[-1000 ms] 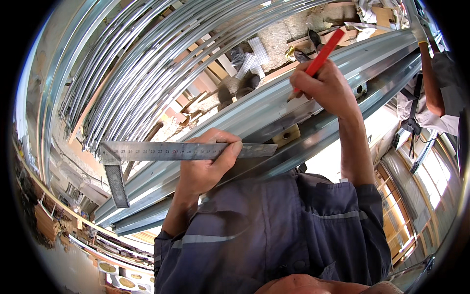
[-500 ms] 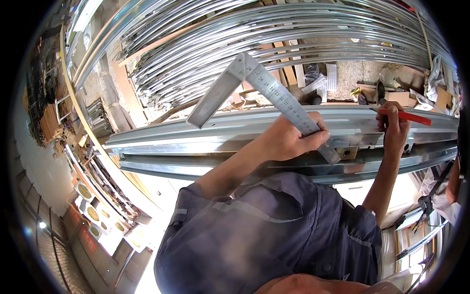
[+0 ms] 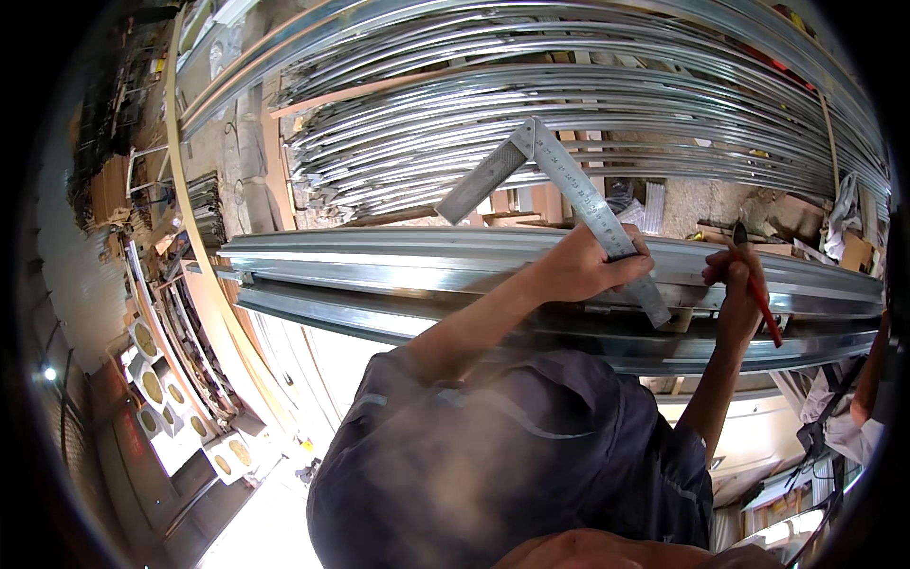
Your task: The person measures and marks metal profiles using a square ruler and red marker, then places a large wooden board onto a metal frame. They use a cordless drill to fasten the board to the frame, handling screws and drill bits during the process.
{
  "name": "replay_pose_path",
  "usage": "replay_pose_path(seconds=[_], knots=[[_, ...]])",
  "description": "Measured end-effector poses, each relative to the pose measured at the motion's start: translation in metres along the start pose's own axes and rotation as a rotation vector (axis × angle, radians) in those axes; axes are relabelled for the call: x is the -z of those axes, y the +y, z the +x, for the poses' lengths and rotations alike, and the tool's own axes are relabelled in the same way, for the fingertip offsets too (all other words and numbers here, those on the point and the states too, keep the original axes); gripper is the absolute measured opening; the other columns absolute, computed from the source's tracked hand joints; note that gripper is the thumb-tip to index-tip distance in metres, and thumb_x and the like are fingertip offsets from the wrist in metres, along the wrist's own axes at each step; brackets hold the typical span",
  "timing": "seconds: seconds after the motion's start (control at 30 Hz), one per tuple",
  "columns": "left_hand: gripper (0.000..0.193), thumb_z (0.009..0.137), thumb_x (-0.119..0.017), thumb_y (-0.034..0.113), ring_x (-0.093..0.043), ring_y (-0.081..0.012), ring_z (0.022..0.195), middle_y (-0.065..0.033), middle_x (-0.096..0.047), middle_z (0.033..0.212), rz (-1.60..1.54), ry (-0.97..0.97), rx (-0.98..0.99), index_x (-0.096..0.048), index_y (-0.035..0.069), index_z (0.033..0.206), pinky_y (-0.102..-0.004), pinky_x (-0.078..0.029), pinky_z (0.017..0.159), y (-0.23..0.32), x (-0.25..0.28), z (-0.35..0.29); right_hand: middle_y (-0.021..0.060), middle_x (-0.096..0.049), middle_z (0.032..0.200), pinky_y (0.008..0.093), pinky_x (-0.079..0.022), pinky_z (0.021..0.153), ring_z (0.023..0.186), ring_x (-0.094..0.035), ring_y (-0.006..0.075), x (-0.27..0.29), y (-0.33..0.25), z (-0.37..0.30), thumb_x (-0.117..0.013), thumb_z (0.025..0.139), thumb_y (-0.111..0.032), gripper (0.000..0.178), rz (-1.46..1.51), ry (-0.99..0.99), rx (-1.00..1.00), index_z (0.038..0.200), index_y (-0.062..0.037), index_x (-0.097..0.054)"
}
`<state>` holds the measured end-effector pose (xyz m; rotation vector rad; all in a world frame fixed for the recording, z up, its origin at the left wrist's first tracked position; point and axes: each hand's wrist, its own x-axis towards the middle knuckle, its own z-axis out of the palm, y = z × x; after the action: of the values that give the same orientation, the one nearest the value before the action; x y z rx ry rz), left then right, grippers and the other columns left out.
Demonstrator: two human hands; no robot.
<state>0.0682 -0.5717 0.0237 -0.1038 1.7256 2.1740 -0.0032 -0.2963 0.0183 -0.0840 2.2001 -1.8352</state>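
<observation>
Left hand: your left hand grasps the metal square by its blade, with the thumb laid across the blade's face and the fingers bent around the far side.
Square: its corner sits up and to the left of that hand, in front of the thin metal bars; the thick handle slants down to the left, and the blade slopes down to the right, past your thumb and over the rails. Whether the blade's end touches metal, you cannot tell from this view.
Right hand: your right hand grasps the red pencil, fingers curled around it above the rails, to the right of the square.
Pencil: one red end sticks out below the hand, slanting down to the right; the writing tip is too small to make out.
Rails: the upper rail runs across in front of you, under both hands; the lower rail lies alongside, nearer your body.
Block: a small wooden block shows between the rails, just beside the blade's end.
Beyond: scraps of board lie on the floor, near the bars.
Far right: part of another person shows at the edge.
</observation>
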Motion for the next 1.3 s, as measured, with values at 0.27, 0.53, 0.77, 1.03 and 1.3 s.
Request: replay_pose_path(seconds=[0.27,0.53,0.77,1.03,1.3], knots=[[0.017,0.097,-0.068,0.020,-0.063,-0.0096,0.066,-0.0021,-0.063,0.077,-0.046,0.040,0.024,-0.064,0.003,0.097,-0.0262,-0.051,0.059,-0.002,-0.010,-0.005,0.0093,-0.071,0.098,0.0299,-0.051,0.087,0.094,-0.066,0.0160,-0.035,-0.037,-0.049,-0.057,0.096,-0.009,0.019,-0.104,-0.131,-0.007,0.108,0.0006,-0.069],[0.018,0.098,-0.068,0.020,-0.061,-0.0086,0.070,-0.0010,-0.063,0.080,0.043,0.031,-0.102,-0.066,0.002,0.101,-0.0252,-0.049,0.063,0.001,-0.051,-0.023,0.0114,-0.067,0.091,0.0308,-0.051,0.079,0.084,-0.065,0.0201,-0.042,-0.031,-0.093,-0.066,0.083,0.004,0.012,-0.155,-0.071,0.006,0.095,0.0013,-0.066],[0.026,0.099,-0.066,0.025,-0.062,-0.0105,0.074,-0.0033,-0.068,0.083,0.151,-0.077,0.141,-0.068,0.000,0.108,-0.0275,-0.050,0.067,0.012,-0.088,-0.042,0.0110,-0.063,0.081,0.0305,-0.050,0.068,0.074,-0.063,0.0193,-0.012,-0.035,-0.114,-0.068,0.081,0.001,0.009,-0.248,0.097,0.037,0.090,0.0014,-0.067],[0.018,0.103,-0.058,0.016,-0.067,-0.0116,0.086,-0.0080,-0.072,0.093,0.383,0.273,-0.190,-0.068,0.001,0.106,-0.0292,-0.054,0.078,0.040,-0.078,-0.077,0.0116,-0.064,0.081,0.0338,-0.051,0.070,0.075,-0.065,0.0248,0.039,-0.025,-0.145,-0.072,0.080,-0.003,0.010,-0.298,0.263,0.028,0.090,0.0001,-0.069],[0.043,0.099,-0.061,0.017,-0.065,-0.0219,0.099,-0.0146,-0.066,0.115,0.621,0.328,-0.150,-0.054,-0.005,0.135,-0.0357,-0.051,0.088,0.040,-0.059,-0.063,0.0094,-0.063,0.079,0.0332,-0.051,0.067,0.073,-0.065,0.0223,0.061,-0.011,-0.178,-0.071,0.082,-0.002,0.007,-0.315,0.251,0.170,0.088,-0.0009,-0.067]])
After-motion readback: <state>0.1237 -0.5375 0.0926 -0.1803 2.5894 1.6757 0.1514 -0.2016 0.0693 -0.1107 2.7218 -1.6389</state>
